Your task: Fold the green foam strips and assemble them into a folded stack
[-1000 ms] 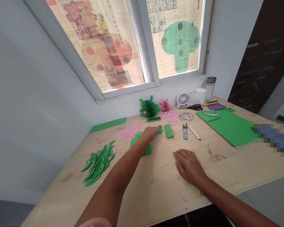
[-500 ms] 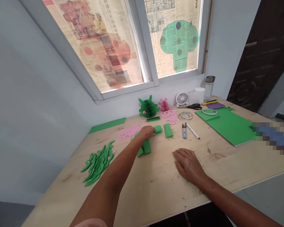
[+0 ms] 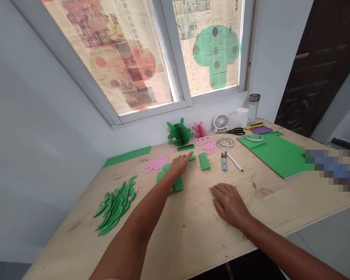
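Note:
My left hand (image 3: 180, 164) reaches over the middle of the table, closed at a folded green paper piece (image 3: 192, 158). Its index finger stretches out past the paper, while the thumb and other fingers are mostly hidden. Beneath its wrist lie more folded green papers (image 3: 178, 184), partly covered by the forearm. Just right of it is another folded green paper with drawn lines (image 3: 204, 161). My right hand (image 3: 230, 202) rests palm down on the wood, fingers stretched, holding nothing. Blue thread snips (image 3: 224, 161) and a white pen (image 3: 235, 161) lie beyond it.
Cut green strips (image 3: 116, 208) are heaped at left, pink cutouts (image 3: 156, 163) behind. Green (image 3: 179, 134) and pink (image 3: 199, 130) paper figures stand by the wall, near a small fan (image 3: 221, 122), scissors (image 3: 236, 131) and tape rolls (image 3: 225, 142). Green sheets (image 3: 277, 157) and a bottle (image 3: 253, 109) are at right.
My left hand has shifted slightly over the folded green paper and its index finger now stretches out. Less of that paper shows. My right hand stays resting; the view has turned slightly right.

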`<action>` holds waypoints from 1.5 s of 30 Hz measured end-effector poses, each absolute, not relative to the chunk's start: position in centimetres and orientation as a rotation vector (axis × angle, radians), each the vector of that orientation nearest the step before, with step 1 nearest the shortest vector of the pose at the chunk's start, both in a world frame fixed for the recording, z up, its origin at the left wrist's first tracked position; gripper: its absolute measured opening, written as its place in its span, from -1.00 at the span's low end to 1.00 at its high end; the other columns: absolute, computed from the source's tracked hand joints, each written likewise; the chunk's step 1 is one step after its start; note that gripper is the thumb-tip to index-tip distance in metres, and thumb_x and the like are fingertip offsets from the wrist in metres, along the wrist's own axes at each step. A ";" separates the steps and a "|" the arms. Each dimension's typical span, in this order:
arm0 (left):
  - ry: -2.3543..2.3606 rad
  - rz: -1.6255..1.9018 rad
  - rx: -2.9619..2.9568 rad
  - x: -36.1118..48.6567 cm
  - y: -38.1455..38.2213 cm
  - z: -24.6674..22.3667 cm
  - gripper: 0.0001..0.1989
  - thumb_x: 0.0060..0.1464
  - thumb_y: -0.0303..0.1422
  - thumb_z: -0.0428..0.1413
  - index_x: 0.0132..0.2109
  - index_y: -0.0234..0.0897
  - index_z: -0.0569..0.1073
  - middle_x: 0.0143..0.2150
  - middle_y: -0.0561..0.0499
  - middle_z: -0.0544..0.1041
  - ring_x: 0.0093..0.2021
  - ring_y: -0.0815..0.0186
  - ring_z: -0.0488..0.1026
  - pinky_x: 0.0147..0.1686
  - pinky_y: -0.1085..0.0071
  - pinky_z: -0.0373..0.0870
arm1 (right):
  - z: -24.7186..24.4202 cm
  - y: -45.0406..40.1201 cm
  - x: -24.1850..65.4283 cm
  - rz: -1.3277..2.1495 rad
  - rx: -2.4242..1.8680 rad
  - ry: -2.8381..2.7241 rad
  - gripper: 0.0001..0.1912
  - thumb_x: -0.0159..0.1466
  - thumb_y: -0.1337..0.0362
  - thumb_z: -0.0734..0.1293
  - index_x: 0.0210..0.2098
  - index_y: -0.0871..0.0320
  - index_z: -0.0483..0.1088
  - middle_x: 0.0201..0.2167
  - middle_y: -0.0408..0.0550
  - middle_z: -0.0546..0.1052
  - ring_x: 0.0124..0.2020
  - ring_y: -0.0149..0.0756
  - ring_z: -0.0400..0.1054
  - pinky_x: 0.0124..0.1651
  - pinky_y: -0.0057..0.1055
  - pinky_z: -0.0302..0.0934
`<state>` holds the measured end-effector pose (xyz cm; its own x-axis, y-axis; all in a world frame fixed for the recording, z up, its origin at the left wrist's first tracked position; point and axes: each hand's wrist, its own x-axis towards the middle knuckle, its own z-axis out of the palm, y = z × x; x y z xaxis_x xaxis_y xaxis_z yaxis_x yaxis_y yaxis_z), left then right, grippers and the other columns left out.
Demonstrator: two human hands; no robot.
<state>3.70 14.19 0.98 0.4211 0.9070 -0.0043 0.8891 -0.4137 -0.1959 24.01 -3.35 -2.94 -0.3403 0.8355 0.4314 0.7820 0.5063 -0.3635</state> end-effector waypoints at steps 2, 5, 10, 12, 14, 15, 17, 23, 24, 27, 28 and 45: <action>-1.664 0.104 -2.455 3.8 14.3 1.5 -0.39 0.04 -0.56 -0.10 0.25 -0.16 0.08 -0.07 -0.09 0.48 -0.12 0.21 0.41 -0.27 0.42 0.26 | -2.9 -3.4 24.0 0.124 -1.316 -2.177 -0.64 0.15 0.45 0.19 -0.06 0.15 0.31 -0.14 0.04 0.45 -0.05 -0.16 0.24 -0.05 -0.19 0.10; -1.737 -0.004 -2.374 4.3 14.0 2.7 -0.56 0.13 -0.49 -0.16 0.16 -0.22 0.25 -0.10 -0.12 0.49 -0.13 0.17 0.41 -0.28 0.38 0.26 | -2.9 -3.4 24.0 0.113 -1.318 -2.170 -0.65 0.15 0.44 0.18 -0.07 0.15 0.33 -0.14 0.04 0.45 -0.05 -0.15 0.25 -0.05 -0.18 0.10; -1.626 -0.252 -2.361 4.9 9.4 3.8 -0.68 0.19 -0.42 -0.18 -0.02 -0.24 0.39 -0.15 -0.13 0.50 -0.12 0.18 0.38 -0.20 0.33 0.23 | -3.1 -3.3 24.3 0.098 -1.287 -2.151 -0.62 0.16 0.42 0.17 -0.02 0.15 0.32 -0.14 0.06 0.47 -0.05 -0.14 0.27 -0.05 -0.17 0.12; -1.472 -0.387 -2.385 5.0 6.1 3.1 -0.72 0.19 -0.42 -0.17 -0.17 -0.27 0.44 -0.26 -0.12 0.51 -0.19 0.20 0.38 -0.20 0.32 0.22 | -3.2 -3.1 24.6 0.090 -1.273 -2.134 -0.62 0.16 0.41 0.17 -0.03 0.15 0.33 -0.13 0.06 0.47 -0.05 -0.14 0.28 -0.05 -0.16 0.12; -1.387 -0.411 -2.410 4.9 2.8 1.8 -0.77 0.16 -0.44 -0.12 -0.29 -0.28 0.43 -0.36 -0.08 0.49 -0.28 0.22 0.38 -0.27 0.32 0.22 | -3.4 -3.0 24.9 0.066 -1.289 -2.093 -0.65 0.17 0.39 0.17 -0.06 0.16 0.36 -0.13 0.06 0.48 -0.05 -0.14 0.30 -0.04 -0.16 0.12; -1.355 -0.404 -2.431 4.9 1.2 1.0 -0.81 0.13 -0.47 -0.08 -0.34 -0.28 0.42 -0.39 -0.06 0.48 -0.31 0.23 0.37 -0.29 0.33 0.22 | -3.5 -2.9 25.1 0.048 -1.311 -2.056 -0.67 0.17 0.38 0.17 -0.08 0.16 0.37 -0.14 0.05 0.49 -0.06 -0.14 0.31 -0.04 -0.16 0.12; -1.313 -0.365 -2.491 5.0 -1.3 -0.5 -0.85 0.06 -0.52 -0.01 -0.42 -0.27 0.38 -0.44 -0.03 0.46 -0.37 0.25 0.36 -0.34 0.34 0.23 | -3.6 -2.7 25.4 0.031 -1.341 -2.018 -0.69 0.19 0.34 0.17 -0.10 0.16 0.39 -0.15 0.04 0.50 -0.08 -0.13 0.33 -0.03 -0.15 0.13; -1.342 -0.362 -2.631 5.1 -4.2 -2.3 -0.95 0.02 -0.46 0.06 -0.38 -0.26 0.38 -0.38 -0.05 0.45 -0.30 0.22 0.38 -0.31 0.30 0.28 | -3.5 -2.6 25.4 0.007 -1.293 -2.045 -0.69 0.22 0.29 0.17 -0.08 0.15 0.38 -0.14 0.04 0.50 -0.08 -0.13 0.35 -0.03 -0.14 0.15; -1.362 -0.382 -2.654 5.0 -4.2 -2.3 -0.97 0.03 -0.44 0.06 -0.35 -0.26 0.40 -0.35 -0.05 0.46 -0.26 0.21 0.39 -0.28 0.29 0.30 | -3.4 -2.7 25.3 0.013 -1.269 -2.061 -0.69 0.23 0.28 0.16 -0.07 0.15 0.37 -0.13 0.05 0.50 -0.07 -0.13 0.35 -0.03 -0.14 0.15; -1.439 -0.494 -2.724 4.6 -4.1 -1.8 -0.92 0.05 -0.43 0.06 -0.27 -0.24 0.43 -0.28 -0.03 0.50 -0.19 0.23 0.39 -0.20 0.30 0.31 | -3.0 -3.0 25.1 0.053 -1.185 -2.101 -0.67 0.25 0.25 0.16 -0.02 0.14 0.34 -0.09 0.05 0.48 -0.03 -0.14 0.32 -0.01 -0.15 0.16; -1.468 -0.537 -2.743 4.5 -4.1 -1.7 -0.90 0.06 -0.44 0.05 -0.26 -0.24 0.44 -0.26 -0.02 0.51 -0.19 0.25 0.40 -0.18 0.31 0.31 | -2.8 -3.1 25.1 0.075 -1.154 -2.120 -0.67 0.26 0.24 0.16 -0.01 0.14 0.32 -0.08 0.04 0.47 -0.02 -0.15 0.31 0.00 -0.15 0.15; -1.571 -0.946 -2.756 3.6 -6.4 -2.1 -0.88 0.08 -0.43 0.05 -0.24 -0.26 0.47 -0.27 -0.02 0.56 -0.22 0.25 0.45 -0.14 0.27 0.30 | -2.3 -3.4 25.0 0.189 -0.957 -2.433 -0.82 0.28 0.31 0.21 -0.20 0.04 0.43 -0.22 -0.13 0.54 -0.16 -0.31 0.38 0.09 -0.16 -0.02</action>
